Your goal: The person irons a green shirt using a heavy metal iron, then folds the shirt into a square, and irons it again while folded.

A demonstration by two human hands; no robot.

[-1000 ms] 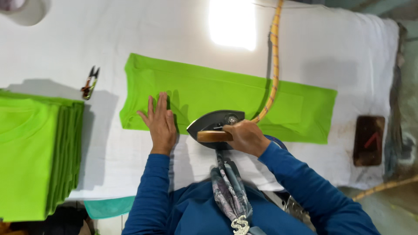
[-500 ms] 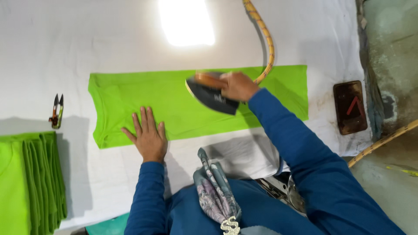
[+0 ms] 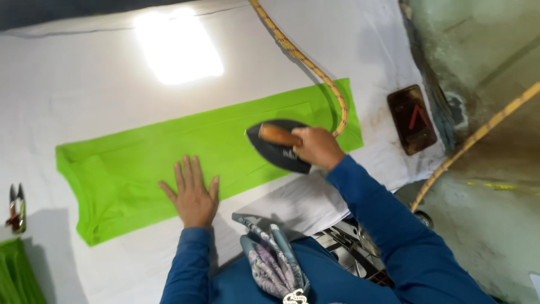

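Your right hand point(image 3: 318, 147) is wrapped around the brown wooden handle point(image 3: 277, 135) of the dark, boat-shaped flat iron point(image 3: 278, 147); fingers curled tight on the grip, thumb side toward you. The iron sits flat on the bright green folded fabric garment point(image 3: 185, 163), on its right half, pointed tip facing left. A yellow braided cord point(image 3: 304, 59) runs from the iron's back end up and away across the white padded surface point(image 3: 84, 95), crossing the garment's right end.

Your left hand point(image 3: 193, 194) lies palm-down on the garment's near edge, fingers point(image 3: 188, 171) spread and flat, thumb out to the right. It's pressing the cloth, not pinching anything. The iron is to the right of those fingers and slightly farther from you, apart from them, with bare green cloth between.

The garment lies as a long strip across the surface, tilted so the right end sits farther from you than the left. The left end is wider, and creased near your left hand.

Around it:
- small thread snips point(image 3: 16, 208) at the far left edge of the surface, well clear of the garment
- corner of a stack of green cloth point(image 3: 17, 278) at bottom left
- dark rectangular iron rest with a red mark point(image 3: 413, 119) on the right edge of the surface, beyond the garment's right end
- bright light patch on the surface above the garment
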